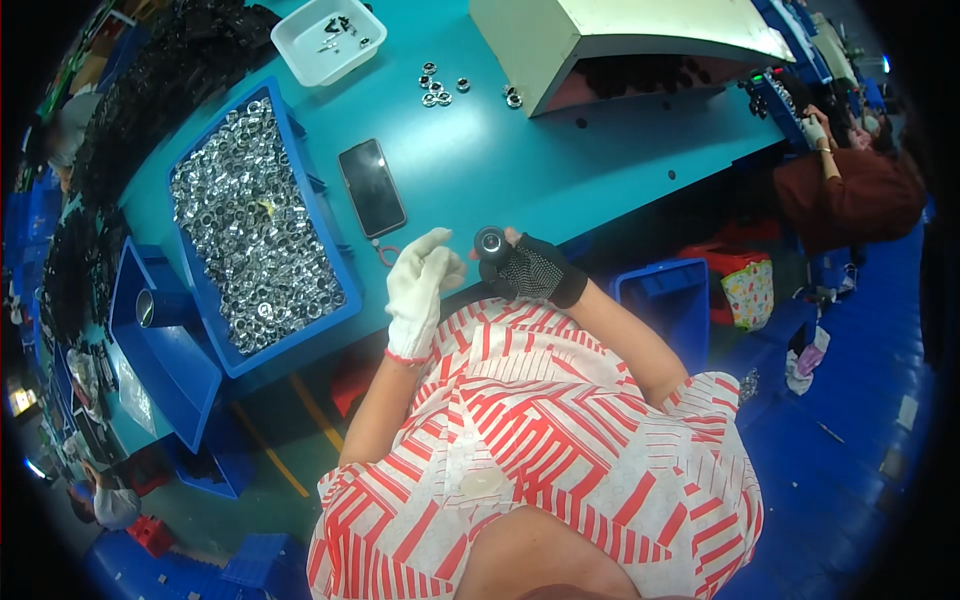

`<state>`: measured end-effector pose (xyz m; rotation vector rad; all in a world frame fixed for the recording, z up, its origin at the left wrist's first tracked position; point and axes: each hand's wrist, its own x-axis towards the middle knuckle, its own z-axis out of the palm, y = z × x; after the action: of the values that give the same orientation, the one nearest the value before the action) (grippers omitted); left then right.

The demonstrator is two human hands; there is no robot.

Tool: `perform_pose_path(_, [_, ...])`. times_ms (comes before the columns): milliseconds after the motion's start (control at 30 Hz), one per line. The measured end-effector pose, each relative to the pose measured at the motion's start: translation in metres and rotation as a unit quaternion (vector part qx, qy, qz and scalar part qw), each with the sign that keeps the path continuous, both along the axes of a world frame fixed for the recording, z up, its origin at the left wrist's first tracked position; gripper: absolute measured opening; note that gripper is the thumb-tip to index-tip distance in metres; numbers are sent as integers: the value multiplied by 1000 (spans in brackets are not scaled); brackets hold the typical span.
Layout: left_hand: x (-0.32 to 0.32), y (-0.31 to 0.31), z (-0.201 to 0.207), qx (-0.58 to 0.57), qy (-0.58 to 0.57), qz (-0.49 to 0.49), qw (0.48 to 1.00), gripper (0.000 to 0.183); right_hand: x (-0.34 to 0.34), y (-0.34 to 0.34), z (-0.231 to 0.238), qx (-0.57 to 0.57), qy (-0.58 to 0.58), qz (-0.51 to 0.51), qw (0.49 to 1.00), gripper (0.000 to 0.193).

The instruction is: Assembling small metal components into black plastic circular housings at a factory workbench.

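Observation:
My left hand (420,288), in a white knit glove, is raised near the table's front edge. Its fingers are stretched and slightly bent, with nothing visible in them. Just to its right, my right hand (533,270) wears a black dotted glove with bare fingertips. It grips a black round part (491,242) that has a shiny metal ring in its end; the rest of the part is hidden by the hand. Beyond my left hand lie red-handled pliers (388,255) and a dark phone (372,187). A blue bin (348,290) full of shiny metal rings stands to the left.
A white tray (290,45) with small parts sits at the far side, near several loose metal rings (436,93). A cream metal housing (530,50) covers dark parts. Black pieces (170,70) are heaped far left. A co-worker (850,190) sits at right.

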<state>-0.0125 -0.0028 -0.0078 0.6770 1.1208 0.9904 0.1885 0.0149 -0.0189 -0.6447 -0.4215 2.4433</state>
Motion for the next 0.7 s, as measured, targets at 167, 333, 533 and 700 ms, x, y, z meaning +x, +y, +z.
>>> perform_pose_path(167, [4,-1,1,-14,-6,-5,1000,42,-3,-4,-13,12,-15,-42,999,49])
perform_pose_path(333, [0,-3,-6,-21,-6,0,1000,41,8,-1,-24,4,-47,8,999,42])
perform_pose_path(533, [-18,-15,-33,-44,11,39,998,39,53,-26,-49,253,-431,72,863,32])
perform_pose_path(700, [-22,-24,-49,-71,-5,42,997,38,118,-82,-128,156,-541,41,826,36])
